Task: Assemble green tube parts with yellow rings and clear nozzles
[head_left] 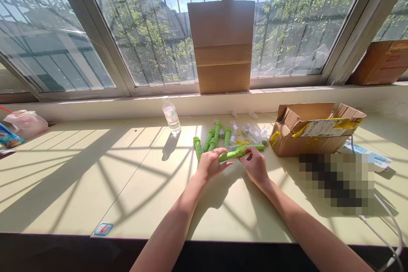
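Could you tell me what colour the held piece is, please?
The piece is mostly green, best in head view.

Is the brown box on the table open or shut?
Open. The cardboard box has its top flaps spread apart, not meeting across the top. I can't tell whether anything is inside.

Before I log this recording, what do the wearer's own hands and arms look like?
The left hand and right hand are bare, without gloves. The left forearm and right forearm are uncovered down to the picture's lower edge, with no sleeve in view. No watch, bracelet or marking shows; a thin ring would be too small to tell.
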The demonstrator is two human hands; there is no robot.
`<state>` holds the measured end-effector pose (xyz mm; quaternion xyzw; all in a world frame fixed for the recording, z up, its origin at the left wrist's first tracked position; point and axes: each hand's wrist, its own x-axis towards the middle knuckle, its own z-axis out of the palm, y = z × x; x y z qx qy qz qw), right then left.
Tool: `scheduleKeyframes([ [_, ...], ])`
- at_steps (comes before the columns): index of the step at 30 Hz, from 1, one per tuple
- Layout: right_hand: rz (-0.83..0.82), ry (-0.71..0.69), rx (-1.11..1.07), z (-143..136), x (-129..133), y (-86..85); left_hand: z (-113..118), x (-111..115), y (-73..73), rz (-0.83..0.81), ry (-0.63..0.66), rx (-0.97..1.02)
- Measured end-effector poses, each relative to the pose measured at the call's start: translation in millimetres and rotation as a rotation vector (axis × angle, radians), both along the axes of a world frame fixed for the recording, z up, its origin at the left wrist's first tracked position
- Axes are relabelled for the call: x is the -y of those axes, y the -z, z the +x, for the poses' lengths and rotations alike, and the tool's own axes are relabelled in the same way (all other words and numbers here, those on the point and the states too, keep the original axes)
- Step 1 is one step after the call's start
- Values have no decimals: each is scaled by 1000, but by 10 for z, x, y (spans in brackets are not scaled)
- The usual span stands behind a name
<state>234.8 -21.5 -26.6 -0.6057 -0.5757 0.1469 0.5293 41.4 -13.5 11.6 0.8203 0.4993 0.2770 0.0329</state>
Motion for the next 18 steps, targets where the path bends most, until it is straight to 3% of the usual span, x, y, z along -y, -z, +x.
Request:
scheduleKeyframes([
  [18, -8, -12, -16, 11, 1, -11, -33, -53, 82, 79, -32, -68],
])
